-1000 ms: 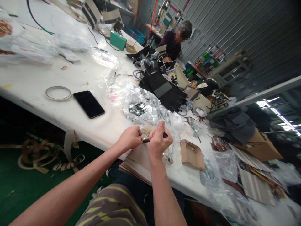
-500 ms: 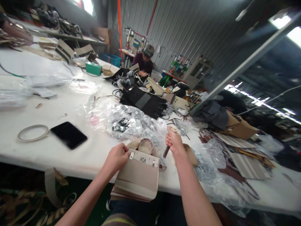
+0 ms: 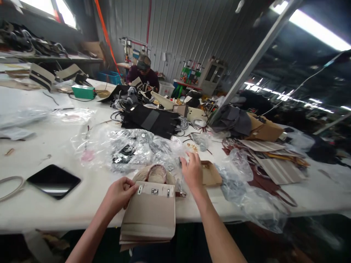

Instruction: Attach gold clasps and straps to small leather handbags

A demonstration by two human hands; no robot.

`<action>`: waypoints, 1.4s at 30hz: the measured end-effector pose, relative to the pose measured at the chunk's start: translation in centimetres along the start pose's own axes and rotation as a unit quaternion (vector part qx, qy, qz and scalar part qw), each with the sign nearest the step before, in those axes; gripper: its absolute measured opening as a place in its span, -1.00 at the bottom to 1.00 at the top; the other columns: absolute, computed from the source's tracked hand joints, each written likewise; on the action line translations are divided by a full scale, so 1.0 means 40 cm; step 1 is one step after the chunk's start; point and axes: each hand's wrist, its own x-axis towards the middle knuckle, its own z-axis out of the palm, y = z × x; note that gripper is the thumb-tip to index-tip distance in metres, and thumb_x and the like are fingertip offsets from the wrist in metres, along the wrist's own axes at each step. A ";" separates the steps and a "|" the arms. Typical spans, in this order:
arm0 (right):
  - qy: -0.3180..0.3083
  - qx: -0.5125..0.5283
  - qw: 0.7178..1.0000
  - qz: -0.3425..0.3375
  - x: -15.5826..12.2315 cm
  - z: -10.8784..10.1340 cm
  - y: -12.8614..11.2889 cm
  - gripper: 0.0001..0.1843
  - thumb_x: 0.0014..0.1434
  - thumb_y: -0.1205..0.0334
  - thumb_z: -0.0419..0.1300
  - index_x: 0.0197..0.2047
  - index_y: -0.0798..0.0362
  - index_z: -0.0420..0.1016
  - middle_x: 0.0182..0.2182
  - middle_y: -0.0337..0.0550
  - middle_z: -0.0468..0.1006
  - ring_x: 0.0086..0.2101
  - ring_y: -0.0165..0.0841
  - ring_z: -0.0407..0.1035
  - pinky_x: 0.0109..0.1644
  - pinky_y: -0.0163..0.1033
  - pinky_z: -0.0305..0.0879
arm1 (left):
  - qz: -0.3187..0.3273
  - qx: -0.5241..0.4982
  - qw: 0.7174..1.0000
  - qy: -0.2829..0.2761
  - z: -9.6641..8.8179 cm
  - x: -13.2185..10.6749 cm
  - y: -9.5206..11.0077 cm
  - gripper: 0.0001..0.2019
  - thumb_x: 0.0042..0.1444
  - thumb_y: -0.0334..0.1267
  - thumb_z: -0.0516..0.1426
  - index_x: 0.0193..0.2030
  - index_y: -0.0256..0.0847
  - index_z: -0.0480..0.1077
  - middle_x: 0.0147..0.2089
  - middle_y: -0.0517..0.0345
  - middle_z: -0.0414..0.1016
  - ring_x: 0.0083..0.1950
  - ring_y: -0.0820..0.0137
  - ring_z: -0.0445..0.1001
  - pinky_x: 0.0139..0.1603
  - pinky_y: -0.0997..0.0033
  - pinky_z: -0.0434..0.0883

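Note:
A beige handbag (image 3: 149, 210) with a round brown handle (image 3: 157, 170) leans at the table's front edge. Metal fittings (image 3: 155, 191) run along its top band. My left hand (image 3: 122, 191) pinches the bag's upper left corner. To the right of the handle, my right hand (image 3: 193, 170) is above the table with its fingers curled. A small dark tip shows by its thumb; what it belongs to is unclear. Close by lies a clear plastic bag of metal plates (image 3: 128, 149). A brown strap end with metal on it (image 3: 180, 194) sticks out at the handbag's right side.
A shallow cardboard box (image 3: 211, 173) is right of my right hand. Small gold-coloured parts (image 3: 192, 147) lie behind it. On the left is a black phone (image 3: 54, 180). Black bag pieces (image 3: 150, 120) are piled farther back, where another person (image 3: 142, 73) sits.
My right hand has lowered from a raised fist, and the dark strip that hung below it no longer shows there. My left hand keeps hold of the handbag. The view has shifted right.

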 end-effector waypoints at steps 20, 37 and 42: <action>-0.157 0.090 0.983 0.018 -0.187 0.043 0.061 -0.49 0.40 -0.03 0.26 0.26 0.05 0.74 -0.14 0.04 0.74 -0.25 -0.10 0.59 -0.07 -0.03 0.54 | -0.029 -0.082 0.994 0.069 0.064 -0.025 0.003 -0.52 0.12 0.26 0.37 -0.24 -0.10 0.40 -0.62 0.34 0.40 -0.69 0.33 0.42 -0.72 0.44 0.29; -0.054 0.017 0.995 -0.077 -0.229 -0.013 0.059 -0.21 0.44 -0.47 0.20 0.22 0.10 0.71 -0.09 0.07 0.74 -0.42 -0.23 0.50 -0.23 -0.09 0.47 | -0.119 -0.188 0.917 0.330 -0.012 -0.399 -0.402 -0.26 0.05 0.56 0.36 -0.32 -0.21 0.53 -0.63 0.28 0.29 -0.61 0.48 0.20 -0.58 0.52 0.15; -0.016 -0.031 0.986 -0.163 -0.236 -0.047 0.022 -0.25 0.50 -0.46 0.13 0.16 0.06 0.73 -0.13 0.00 0.75 -0.37 -0.17 0.57 -0.23 -0.07 0.39 | -0.201 -0.229 0.908 0.287 0.094 -0.414 -0.574 -0.09 -0.34 0.70 0.37 -0.29 -0.22 0.56 -0.38 -0.06 0.60 -0.40 0.19 0.54 -0.57 0.39 0.35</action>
